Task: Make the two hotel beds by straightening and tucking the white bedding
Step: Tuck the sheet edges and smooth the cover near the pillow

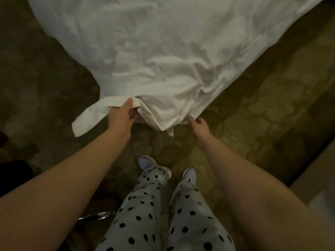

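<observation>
Both hands reach forward and down to the near edge of the white bedding (pixel 163 51). The left hand (pixel 123 115) grips a folded band of the hem, thumb on top and fingers curled beneath, and a loose strip of the cloth (pixel 87 120) trails out from that grip toward the left. The right hand (pixel 199 125) is at the hem a little to the right, well apart from the left. Its fingers are curled and its thumb tip touches the fabric's edge (whether it truly pinches the cloth I cannot tell).

Between the hands the hem sags into a small pointed fold. The bedding itself is wrinkled and fills the upper part of the view, broad at the top and narrowing toward the hands. Patterned brownish carpet (pixel 253 105) shows on either side of it.

Below, the person stands on that carpet in pale polka-dot trousers (pixel 145 205) and light slippers (pixel 145 162). A curved chrome tube (pixel 96 215) glints at the lower left.
</observation>
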A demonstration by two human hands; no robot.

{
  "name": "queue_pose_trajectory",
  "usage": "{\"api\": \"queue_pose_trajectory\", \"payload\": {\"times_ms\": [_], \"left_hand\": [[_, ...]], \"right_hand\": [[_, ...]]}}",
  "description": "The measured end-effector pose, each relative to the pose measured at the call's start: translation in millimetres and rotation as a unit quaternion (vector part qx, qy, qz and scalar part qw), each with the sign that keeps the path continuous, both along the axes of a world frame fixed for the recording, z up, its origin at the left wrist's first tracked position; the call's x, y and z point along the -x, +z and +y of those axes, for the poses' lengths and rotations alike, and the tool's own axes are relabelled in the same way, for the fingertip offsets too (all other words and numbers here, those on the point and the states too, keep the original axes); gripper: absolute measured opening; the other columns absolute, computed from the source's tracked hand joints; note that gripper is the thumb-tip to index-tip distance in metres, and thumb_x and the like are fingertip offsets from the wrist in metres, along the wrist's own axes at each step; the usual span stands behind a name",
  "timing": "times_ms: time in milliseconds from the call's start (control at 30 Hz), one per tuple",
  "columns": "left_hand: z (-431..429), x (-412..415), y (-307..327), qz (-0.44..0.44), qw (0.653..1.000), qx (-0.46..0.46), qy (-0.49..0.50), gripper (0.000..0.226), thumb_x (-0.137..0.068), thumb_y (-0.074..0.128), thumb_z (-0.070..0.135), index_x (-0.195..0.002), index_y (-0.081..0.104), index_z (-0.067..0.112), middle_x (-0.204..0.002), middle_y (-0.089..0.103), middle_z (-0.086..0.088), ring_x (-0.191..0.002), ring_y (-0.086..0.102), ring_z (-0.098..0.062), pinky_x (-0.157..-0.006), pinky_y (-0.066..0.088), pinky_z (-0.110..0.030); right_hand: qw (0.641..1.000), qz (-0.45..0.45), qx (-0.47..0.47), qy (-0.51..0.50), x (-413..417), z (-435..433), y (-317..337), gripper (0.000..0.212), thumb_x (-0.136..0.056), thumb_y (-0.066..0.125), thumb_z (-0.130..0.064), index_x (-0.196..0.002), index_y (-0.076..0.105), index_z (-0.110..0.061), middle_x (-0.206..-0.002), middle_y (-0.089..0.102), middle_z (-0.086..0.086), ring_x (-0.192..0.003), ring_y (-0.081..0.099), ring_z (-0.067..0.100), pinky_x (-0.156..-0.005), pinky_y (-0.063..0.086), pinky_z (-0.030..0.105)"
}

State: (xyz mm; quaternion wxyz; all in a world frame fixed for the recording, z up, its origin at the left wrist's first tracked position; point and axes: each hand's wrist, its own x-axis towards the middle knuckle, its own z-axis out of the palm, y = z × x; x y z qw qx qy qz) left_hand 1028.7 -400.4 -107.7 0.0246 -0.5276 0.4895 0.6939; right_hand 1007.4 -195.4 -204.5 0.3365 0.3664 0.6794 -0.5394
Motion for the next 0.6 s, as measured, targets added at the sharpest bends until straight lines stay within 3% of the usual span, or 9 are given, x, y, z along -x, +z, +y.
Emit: {"api": "queue_pose_trajectory", "payload": {"times_ms": [167, 233, 333, 400, 500, 600], "left_hand": [[4.2, -17.9, -8.4, -0.003, 1.000, 0.011, 0.008, 0.022, -0.096, 0.054, 0.016, -0.117, 0.048, 0.017, -0.102, 0.062, 0.000, -0.090, 0.064, -0.014, -0.086, 0.053, -0.031], [5.1, -24.6, -5.6, -0.012, 0.999, 0.033, 0.002, 0.027, -0.096, 0.053, 0.016, -0.122, 0.047, 0.016, -0.104, 0.062, 0.001, -0.088, 0.064, -0.013, -0.077, 0.054, -0.027], [8.0, -32.5, 5.2, -0.028, 0.996, 0.079, 0.006, 0.018, -0.097, 0.051, 0.018, -0.115, 0.051, 0.016, -0.100, 0.063, 0.001, -0.084, 0.064, -0.012, -0.071, 0.056, -0.025], [8.0, -39.6, 15.0, -0.050, 0.986, 0.160, -0.006, 0.004, -0.097, 0.051, 0.019, -0.096, 0.054, 0.017, -0.095, 0.062, 0.002, -0.083, 0.064, -0.012, -0.068, 0.055, -0.023], [6.0, -61.1, 37.1, -0.061, 0.939, 0.331, -0.076, 0.023, -0.095, 0.053, 0.020, -0.074, 0.044, 0.018, -0.075, 0.055, 0.004, -0.071, 0.062, -0.008, -0.062, 0.051, -0.020], [1.1, -84.5, 60.0, -0.029, 0.893, 0.425, -0.144, 0.013, -0.097, 0.052, 0.019, -0.086, 0.045, 0.017, -0.075, 0.051, 0.006, -0.067, 0.055, -0.001, -0.059, 0.045, -0.012]], "right_hand": [[0.977, 0.014, 0.139, -0.159, 2.5, -21.2, -9.8, 0.046, -0.094, 0.059, -0.026, -0.137, 0.048, -0.019, -0.128, 0.059, 0.007, -0.113, 0.057, 0.027, -0.096, 0.049, 0.042], [0.971, 0.014, 0.177, -0.157, -0.6, -30.0, -4.5, 0.043, -0.094, 0.058, -0.026, -0.136, 0.049, -0.018, -0.125, 0.060, 0.006, -0.111, 0.057, 0.026, -0.089, 0.053, 0.038], [0.985, 0.055, 0.132, -0.098, -5.8, -34.9, 3.8, 0.040, -0.099, 0.049, -0.024, -0.137, 0.046, -0.015, -0.130, 0.055, 0.003, -0.114, 0.053, 0.022, -0.101, 0.045, 0.039], [0.986, 0.080, 0.106, -0.099, -10.0, -35.5, 15.6, 0.037, -0.099, 0.049, -0.022, -0.134, 0.050, -0.009, -0.128, 0.056, 0.005, -0.111, 0.053, 0.022, -0.104, 0.043, 0.037], [0.982, 0.101, 0.085, -0.138, -22.3, -33.5, 36.5, 0.035, -0.099, 0.051, -0.023, -0.128, 0.055, -0.004, -0.119, 0.061, 0.007, -0.107, 0.057, 0.023, -0.099, 0.046, 0.035], [0.975, 0.124, 0.066, -0.171, -31.9, -37.1, 63.2, 0.031, -0.100, 0.047, -0.023, -0.123, 0.056, -0.004, -0.113, 0.061, 0.007, -0.100, 0.057, 0.021, -0.093, 0.048, 0.033]]}}
